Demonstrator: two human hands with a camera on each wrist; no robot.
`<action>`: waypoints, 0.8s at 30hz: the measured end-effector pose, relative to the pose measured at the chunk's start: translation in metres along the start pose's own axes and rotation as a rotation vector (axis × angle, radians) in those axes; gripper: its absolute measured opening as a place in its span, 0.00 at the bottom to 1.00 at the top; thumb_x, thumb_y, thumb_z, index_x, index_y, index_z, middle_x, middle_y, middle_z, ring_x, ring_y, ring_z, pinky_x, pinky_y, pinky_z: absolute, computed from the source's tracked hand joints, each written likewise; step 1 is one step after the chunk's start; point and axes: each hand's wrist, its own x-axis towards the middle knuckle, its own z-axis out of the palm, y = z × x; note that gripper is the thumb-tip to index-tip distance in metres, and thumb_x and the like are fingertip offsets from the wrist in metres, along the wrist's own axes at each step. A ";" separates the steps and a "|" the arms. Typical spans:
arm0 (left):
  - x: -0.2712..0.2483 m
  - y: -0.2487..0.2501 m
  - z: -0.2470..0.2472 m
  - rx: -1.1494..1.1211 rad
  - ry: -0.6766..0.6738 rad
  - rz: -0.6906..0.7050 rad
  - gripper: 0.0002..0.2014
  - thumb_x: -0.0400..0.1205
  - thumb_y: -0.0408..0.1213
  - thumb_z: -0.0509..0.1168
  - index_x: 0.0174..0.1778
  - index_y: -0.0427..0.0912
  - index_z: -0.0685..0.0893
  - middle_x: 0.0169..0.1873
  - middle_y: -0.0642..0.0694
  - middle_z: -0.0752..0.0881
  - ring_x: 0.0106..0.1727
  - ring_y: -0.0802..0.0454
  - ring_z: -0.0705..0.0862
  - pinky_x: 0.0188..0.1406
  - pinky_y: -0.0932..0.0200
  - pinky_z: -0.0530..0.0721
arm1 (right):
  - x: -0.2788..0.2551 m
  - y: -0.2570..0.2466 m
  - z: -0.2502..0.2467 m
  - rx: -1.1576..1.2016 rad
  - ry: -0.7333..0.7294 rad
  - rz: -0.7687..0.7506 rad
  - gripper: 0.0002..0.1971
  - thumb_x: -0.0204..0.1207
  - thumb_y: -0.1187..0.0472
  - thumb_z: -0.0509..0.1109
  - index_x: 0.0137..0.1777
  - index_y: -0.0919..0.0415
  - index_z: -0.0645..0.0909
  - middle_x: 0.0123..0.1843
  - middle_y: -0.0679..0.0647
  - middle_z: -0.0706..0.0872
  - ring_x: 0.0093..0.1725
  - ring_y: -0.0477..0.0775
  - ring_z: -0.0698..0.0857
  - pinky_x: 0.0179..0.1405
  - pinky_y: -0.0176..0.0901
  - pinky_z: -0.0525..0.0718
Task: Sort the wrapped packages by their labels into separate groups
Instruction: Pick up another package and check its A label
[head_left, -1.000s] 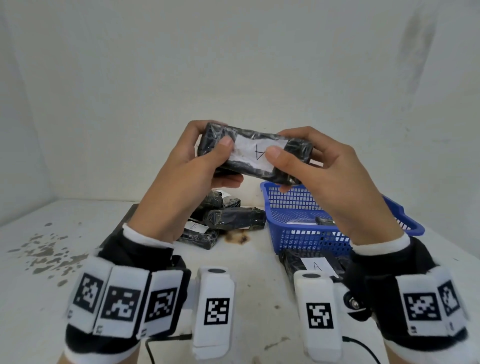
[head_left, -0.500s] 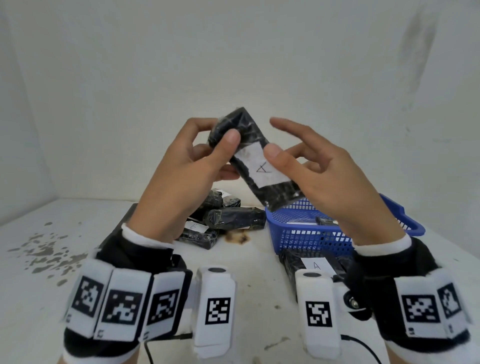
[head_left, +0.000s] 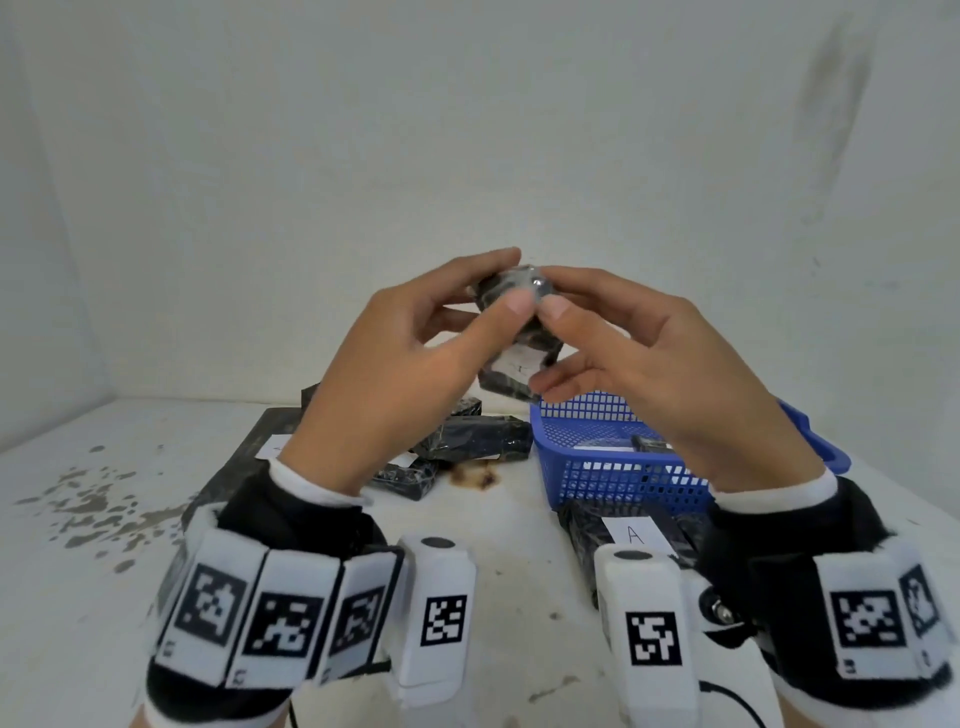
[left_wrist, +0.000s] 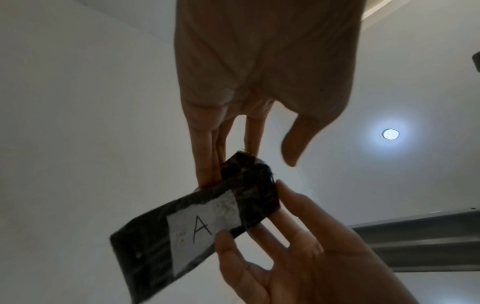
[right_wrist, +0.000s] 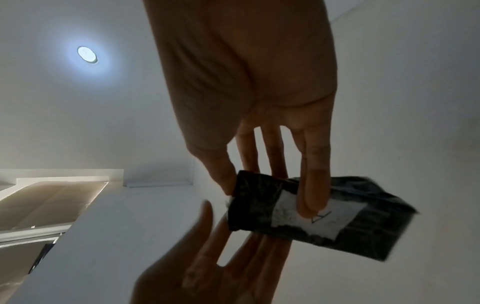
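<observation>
A black wrapped package (head_left: 501, 383) with a white label marked "A" (left_wrist: 202, 226) is held up between both hands above the table. It stands nearly upright, one end towards me. My right hand (head_left: 548, 345) pinches it, thumb at the upper end and fingers (right_wrist: 311, 197) across the label. My left hand (head_left: 506, 283) has straight fingers (left_wrist: 207, 168) touching the package's end. Its thumb (left_wrist: 291, 150) stands clear of the wrapping in the left wrist view.
A blue mesh basket (head_left: 623, 470) sits right of centre with items inside. Another package labelled "A" (head_left: 631, 534) lies in front of it. A pile of black packages (head_left: 470, 441) rests beside a dark mat (head_left: 244, 457). Stains mark the white table on the left.
The package has turned from lying level between both hands to nearly upright. The left thumb has come off it, and the right hand now has the hold.
</observation>
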 end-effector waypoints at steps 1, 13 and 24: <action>0.000 0.001 0.000 -0.011 0.021 -0.003 0.16 0.77 0.44 0.72 0.62 0.56 0.86 0.52 0.54 0.91 0.50 0.59 0.90 0.55 0.63 0.84 | 0.000 0.000 -0.001 0.014 -0.002 0.000 0.19 0.74 0.48 0.72 0.64 0.49 0.87 0.58 0.51 0.91 0.43 0.61 0.93 0.50 0.51 0.92; -0.002 0.006 -0.002 -0.073 0.126 -0.072 0.08 0.79 0.46 0.72 0.47 0.47 0.91 0.41 0.47 0.93 0.47 0.51 0.92 0.64 0.44 0.83 | -0.003 -0.005 -0.001 -0.040 0.005 -0.051 0.18 0.71 0.46 0.74 0.59 0.51 0.90 0.59 0.51 0.92 0.52 0.58 0.93 0.62 0.57 0.89; 0.002 -0.001 -0.006 -0.189 0.121 -0.204 0.24 0.77 0.32 0.73 0.69 0.39 0.80 0.53 0.44 0.90 0.47 0.53 0.91 0.58 0.55 0.87 | -0.006 -0.006 0.000 -0.011 0.018 -0.063 0.43 0.69 0.62 0.83 0.78 0.32 0.67 0.80 0.42 0.70 0.46 0.48 0.93 0.63 0.45 0.87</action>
